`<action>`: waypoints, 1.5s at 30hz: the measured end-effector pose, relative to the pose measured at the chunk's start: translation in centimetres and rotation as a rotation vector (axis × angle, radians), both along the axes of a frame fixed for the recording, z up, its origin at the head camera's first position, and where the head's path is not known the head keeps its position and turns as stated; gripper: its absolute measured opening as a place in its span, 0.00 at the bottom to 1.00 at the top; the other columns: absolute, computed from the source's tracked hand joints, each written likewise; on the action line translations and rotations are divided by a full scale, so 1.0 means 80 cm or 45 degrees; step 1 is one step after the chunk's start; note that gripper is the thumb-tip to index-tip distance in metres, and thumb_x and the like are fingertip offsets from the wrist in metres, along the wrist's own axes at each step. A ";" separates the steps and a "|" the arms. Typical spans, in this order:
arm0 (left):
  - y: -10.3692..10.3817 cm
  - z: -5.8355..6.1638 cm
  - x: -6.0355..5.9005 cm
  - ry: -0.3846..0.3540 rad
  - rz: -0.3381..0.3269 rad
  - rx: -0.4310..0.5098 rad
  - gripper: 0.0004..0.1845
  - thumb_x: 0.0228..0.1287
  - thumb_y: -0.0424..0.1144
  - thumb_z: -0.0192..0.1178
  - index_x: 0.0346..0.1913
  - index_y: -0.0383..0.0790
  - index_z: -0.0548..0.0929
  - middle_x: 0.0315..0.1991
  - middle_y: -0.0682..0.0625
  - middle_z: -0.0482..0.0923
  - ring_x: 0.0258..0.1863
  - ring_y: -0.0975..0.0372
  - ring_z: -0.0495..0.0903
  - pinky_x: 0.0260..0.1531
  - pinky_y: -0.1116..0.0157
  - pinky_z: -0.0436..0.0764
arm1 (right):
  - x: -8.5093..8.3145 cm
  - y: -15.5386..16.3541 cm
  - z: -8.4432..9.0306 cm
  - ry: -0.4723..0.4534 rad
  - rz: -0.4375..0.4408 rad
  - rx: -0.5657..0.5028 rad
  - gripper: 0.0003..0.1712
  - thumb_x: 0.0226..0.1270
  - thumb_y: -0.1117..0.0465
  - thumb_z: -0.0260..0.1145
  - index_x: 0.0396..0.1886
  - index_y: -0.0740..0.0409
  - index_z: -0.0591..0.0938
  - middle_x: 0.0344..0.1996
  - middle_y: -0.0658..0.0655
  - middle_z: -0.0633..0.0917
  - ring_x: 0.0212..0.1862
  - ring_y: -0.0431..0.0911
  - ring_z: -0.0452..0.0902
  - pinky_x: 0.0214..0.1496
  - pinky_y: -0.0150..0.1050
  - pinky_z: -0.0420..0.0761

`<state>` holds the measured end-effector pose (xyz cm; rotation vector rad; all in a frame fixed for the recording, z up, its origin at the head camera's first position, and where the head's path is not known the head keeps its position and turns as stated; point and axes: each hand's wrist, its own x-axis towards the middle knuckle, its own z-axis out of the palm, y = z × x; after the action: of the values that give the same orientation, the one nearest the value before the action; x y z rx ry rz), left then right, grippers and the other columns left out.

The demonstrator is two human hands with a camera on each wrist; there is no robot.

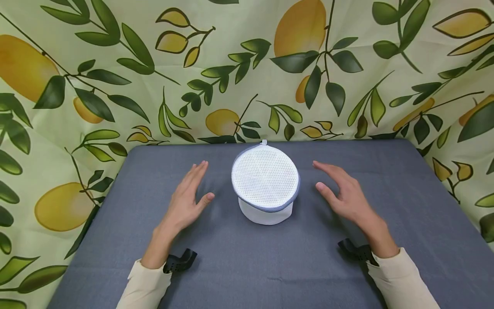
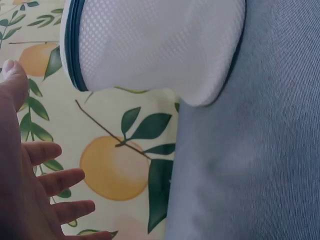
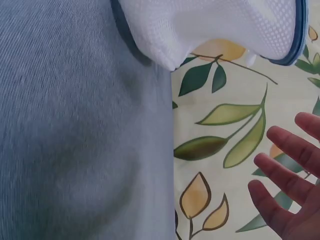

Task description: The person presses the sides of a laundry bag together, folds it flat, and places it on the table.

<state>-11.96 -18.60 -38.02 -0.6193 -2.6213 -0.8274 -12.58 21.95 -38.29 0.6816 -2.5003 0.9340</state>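
A white mesh laundry bag (image 1: 265, 177) stands upright on the table, round on top, with blue-grey trim around its upper edge and a small tab at the back. In both wrist views its soft mesh side (image 2: 160, 45) shows, slightly crumpled. My left hand (image 1: 188, 201) hovers to the left of the bag, fingers extended and thumb apart, touching nothing. On the other side my right hand (image 1: 344, 193) is held with its fingers spread toward the bag, a gap between them. The right wrist view shows the fingers (image 3: 287, 175) of that hand beside the bag.
A blue-grey cloth covers the table (image 1: 247, 266). Behind and at the sides hangs a pale curtain (image 1: 239, 34) printed with lemons and leaves. Black wrist mounts (image 1: 180, 261) sit at both cuffs.
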 end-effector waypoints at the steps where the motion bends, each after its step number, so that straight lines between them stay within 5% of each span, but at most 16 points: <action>1: 0.002 -0.001 0.000 0.001 -0.002 0.010 0.48 0.62 0.74 0.34 0.74 0.41 0.59 0.72 0.44 0.57 0.70 0.45 0.54 0.61 0.38 0.56 | -0.001 -0.002 -0.001 0.017 0.009 -0.017 0.29 0.65 0.60 0.64 0.66 0.53 0.73 0.59 0.56 0.77 0.60 0.53 0.71 0.58 0.55 0.68; 9: 0.018 -0.001 0.000 -0.020 -0.022 0.093 0.46 0.63 0.73 0.32 0.74 0.43 0.59 0.71 0.44 0.60 0.69 0.46 0.57 0.60 0.39 0.58 | -0.004 -0.016 -0.004 0.045 0.084 -0.143 0.27 0.64 0.64 0.63 0.64 0.56 0.75 0.53 0.54 0.81 0.53 0.50 0.75 0.54 0.30 0.68; 28: 0.068 -0.003 -0.006 -0.080 -0.059 0.230 0.42 0.66 0.69 0.34 0.72 0.42 0.63 0.70 0.45 0.61 0.68 0.52 0.60 0.59 0.44 0.64 | -0.009 -0.042 0.000 -0.108 0.136 -0.177 0.25 0.68 0.62 0.61 0.64 0.59 0.74 0.54 0.57 0.80 0.57 0.50 0.74 0.53 0.53 0.75; 34: 0.073 -0.002 -0.007 -0.118 -0.087 0.366 0.39 0.68 0.64 0.40 0.71 0.40 0.64 0.61 0.40 0.68 0.48 0.51 0.73 0.46 0.50 0.74 | -0.011 -0.044 0.004 -0.168 0.117 -0.155 0.24 0.70 0.58 0.59 0.64 0.59 0.74 0.49 0.58 0.82 0.51 0.50 0.77 0.50 0.52 0.77; 37: 0.074 -0.001 -0.007 -0.158 -0.103 0.423 0.33 0.71 0.56 0.48 0.71 0.39 0.65 0.50 0.40 0.72 0.37 0.55 0.72 0.37 0.57 0.74 | -0.012 -0.046 0.007 -0.200 0.114 -0.139 0.25 0.71 0.56 0.59 0.65 0.59 0.74 0.48 0.58 0.82 0.48 0.49 0.77 0.48 0.52 0.78; 45: 0.077 0.002 -0.005 -0.280 -0.134 0.530 0.27 0.71 0.37 0.55 0.70 0.34 0.65 0.33 0.46 0.75 0.28 0.60 0.71 0.29 0.66 0.72 | -0.012 -0.053 0.011 -0.263 0.114 -0.128 0.26 0.70 0.56 0.60 0.65 0.59 0.73 0.30 0.50 0.80 0.35 0.44 0.77 0.41 0.48 0.78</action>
<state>-12.37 -12.42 -37.86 -0.5771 -2.4974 -1.4976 -13.57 17.70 -37.44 0.7015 -2.5956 1.2104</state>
